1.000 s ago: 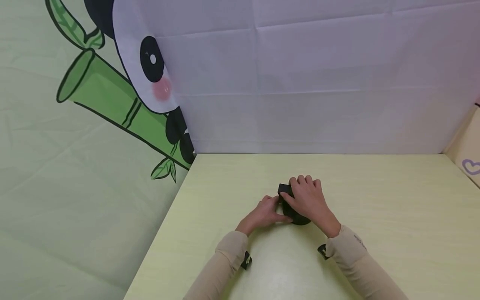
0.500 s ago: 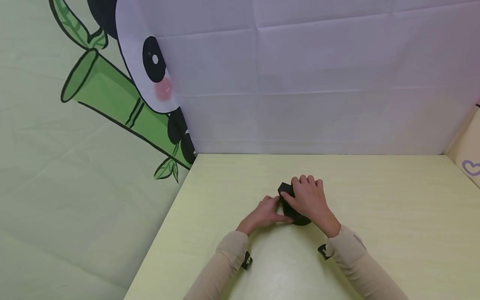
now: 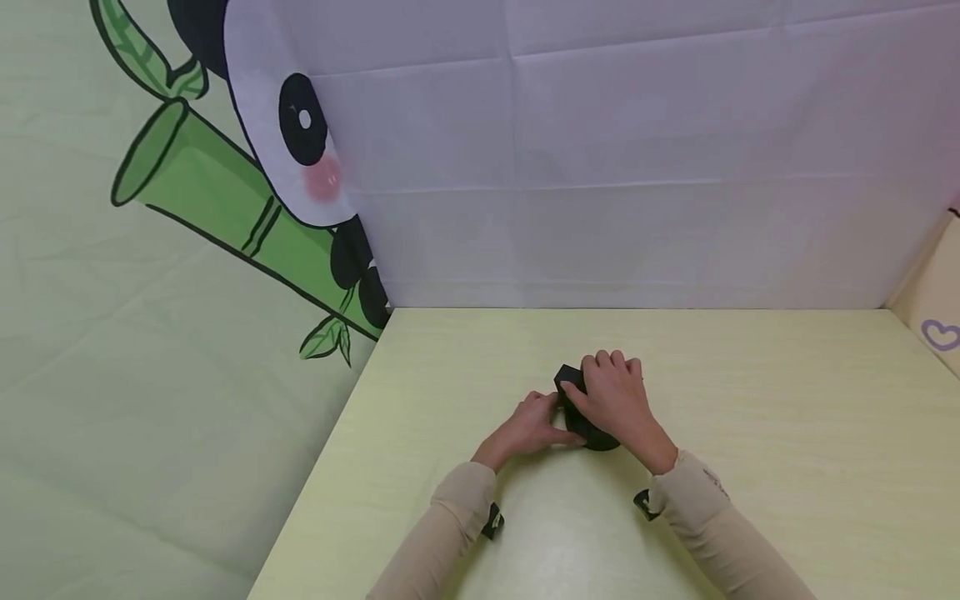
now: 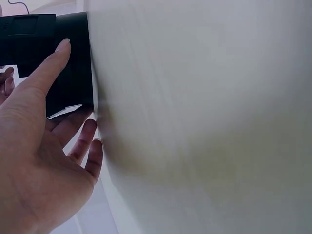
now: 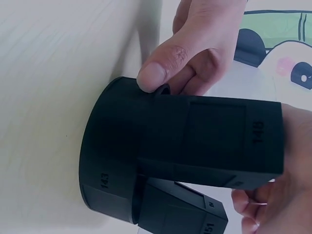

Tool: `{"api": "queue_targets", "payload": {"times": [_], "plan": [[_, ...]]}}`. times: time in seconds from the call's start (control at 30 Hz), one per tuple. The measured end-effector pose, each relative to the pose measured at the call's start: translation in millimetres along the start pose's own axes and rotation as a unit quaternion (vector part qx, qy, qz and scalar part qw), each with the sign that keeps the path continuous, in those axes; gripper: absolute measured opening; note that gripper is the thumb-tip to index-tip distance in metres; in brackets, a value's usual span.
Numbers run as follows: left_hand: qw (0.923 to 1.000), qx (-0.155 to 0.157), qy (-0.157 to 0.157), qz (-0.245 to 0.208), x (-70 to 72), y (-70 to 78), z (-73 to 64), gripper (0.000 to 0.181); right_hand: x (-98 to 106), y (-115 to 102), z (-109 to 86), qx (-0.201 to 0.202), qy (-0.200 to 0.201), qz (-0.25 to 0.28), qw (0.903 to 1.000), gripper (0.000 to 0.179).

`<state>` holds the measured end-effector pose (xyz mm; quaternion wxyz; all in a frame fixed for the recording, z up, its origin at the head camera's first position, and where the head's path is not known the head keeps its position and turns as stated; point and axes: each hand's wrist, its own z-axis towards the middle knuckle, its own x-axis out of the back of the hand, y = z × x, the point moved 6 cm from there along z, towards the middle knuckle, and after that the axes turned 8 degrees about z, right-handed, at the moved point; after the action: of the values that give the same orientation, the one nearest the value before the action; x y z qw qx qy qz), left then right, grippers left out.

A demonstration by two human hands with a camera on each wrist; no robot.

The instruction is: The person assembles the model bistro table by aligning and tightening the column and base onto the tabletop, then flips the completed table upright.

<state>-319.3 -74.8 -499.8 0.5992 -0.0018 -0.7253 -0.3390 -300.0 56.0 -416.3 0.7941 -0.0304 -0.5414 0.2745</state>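
Note:
A black piece with a round base (image 5: 109,151) stands on the table between the hands. The base carries the number 143. A black rectangular block (image 5: 234,134), marked with what looks like 148, rises from it. Beside that, a second black block (image 5: 183,209) marked 151 slants outward. My left hand (image 3: 534,425) holds the round base low down, its thumb on one side and fingers around the other. My right hand (image 3: 618,400) grips the upper block from above, fingers curled over its far side. The right palm hides part of the block in the head view.
The pale wooden table (image 3: 750,400) stretches out around the hands. A white cloth (image 3: 637,167) hangs behind its far edge. To the left is a green cloth (image 3: 150,375) with a printed panda and bamboo. A cream panel (image 3: 930,308) borders the right.
The upper black block has turned slightly under my right hand, its top now at a different angle from one second ago. My left hand keeps its place on the base.

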Motion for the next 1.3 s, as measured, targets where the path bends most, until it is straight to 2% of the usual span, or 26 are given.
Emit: {"api": "queue_targets", "payload": {"times": [0.33, 0.6, 0.8, 0.93, 1.1, 1.2, 1.3], "plan": [[0.9997, 0.001, 0.006, 0.022, -1.7, 2.4, 1.1, 0.077, 0, -2, -2.0, 0.011, 0.018, -0.006, 0.9998, 0.041], [0.9992, -0.002, 0.010, 0.038, -2.8, 2.1, 1.3, 0.077, 4, -7, -5.3, 0.039, 0.039, -0.040, 0.9977, 0.041], [0.9995, 0.009, 0.012, 0.027, -2.3, -2.8, -0.8, 0.079, 8, -3, -10.3, 0.015, 0.026, -0.018, 0.9994, 0.040], [0.9995, 0.005, 0.015, 0.027, -1.8, -4.5, -0.2, 0.075, 17, 13, -15.1, -0.010, 0.066, 0.029, 0.9973, 0.040], [0.9996, 0.004, 0.017, 0.022, -1.8, -4.4, 1.2, 0.072, 31, 51, -27.0, -0.060, 0.125, 0.116, 0.9835, 0.033], [0.9998, 0.002, 0.015, 0.015, -1.7, -3.8, 1.8, 0.071, 32, 77, -36.3, -0.103, 0.111, 0.142, 0.9782, 0.034], [0.9998, -0.003, 0.013, 0.011, -2.0, -3.2, 1.8, 0.069, 23, 96, -44.9, -0.127, 0.047, 0.156, 0.9785, 0.034]]}}
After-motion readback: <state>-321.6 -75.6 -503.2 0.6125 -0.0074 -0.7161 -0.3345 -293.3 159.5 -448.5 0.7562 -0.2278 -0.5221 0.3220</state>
